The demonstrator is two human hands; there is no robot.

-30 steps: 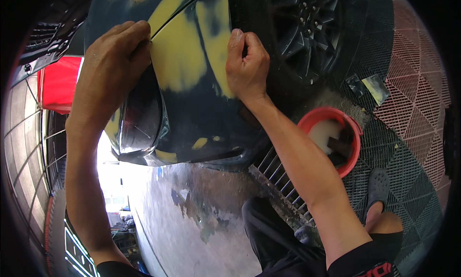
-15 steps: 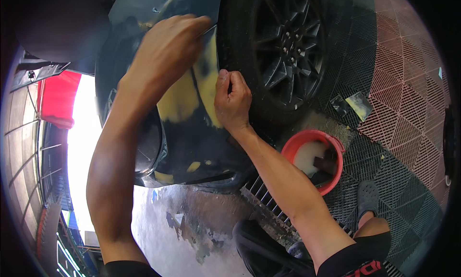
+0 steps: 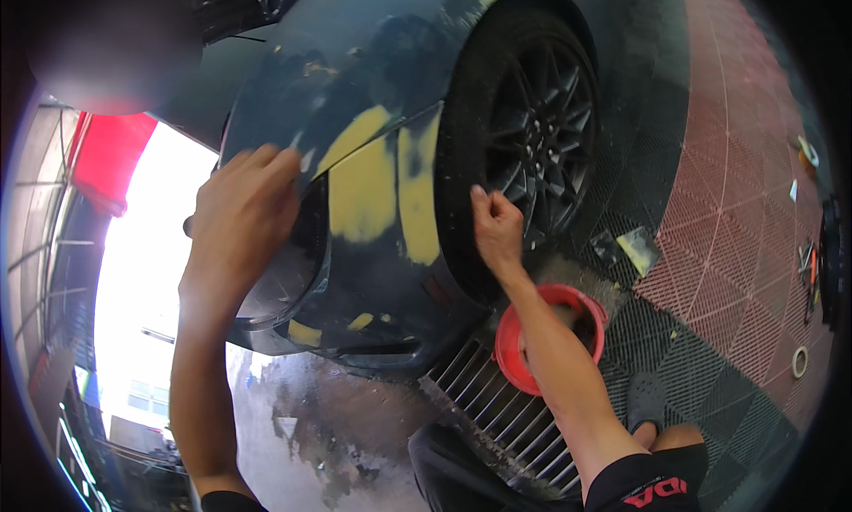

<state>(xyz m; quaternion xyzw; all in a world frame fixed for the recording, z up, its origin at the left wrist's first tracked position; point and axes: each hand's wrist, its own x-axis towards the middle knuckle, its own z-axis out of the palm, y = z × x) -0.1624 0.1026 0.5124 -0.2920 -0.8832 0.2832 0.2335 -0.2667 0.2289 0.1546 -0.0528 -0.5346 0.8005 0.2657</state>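
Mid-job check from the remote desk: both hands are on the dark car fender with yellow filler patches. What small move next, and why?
Probably slide the left hand rightward onto the yellow filler patch. It lies flat on the dark blue fender just left of that patch, while the right hand rests at the wheel-arch edge beside the black tyre, seemingly steadying.

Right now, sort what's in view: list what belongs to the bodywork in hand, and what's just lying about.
In the job:
- left hand flat on the dark car fender
- right hand at the wheel-arch edge
- yellow filler patches
- red bucket, beside the right forearm

Lying about:
- paper sheet on the floor grating
- tape roll
- small tools, too small to identify
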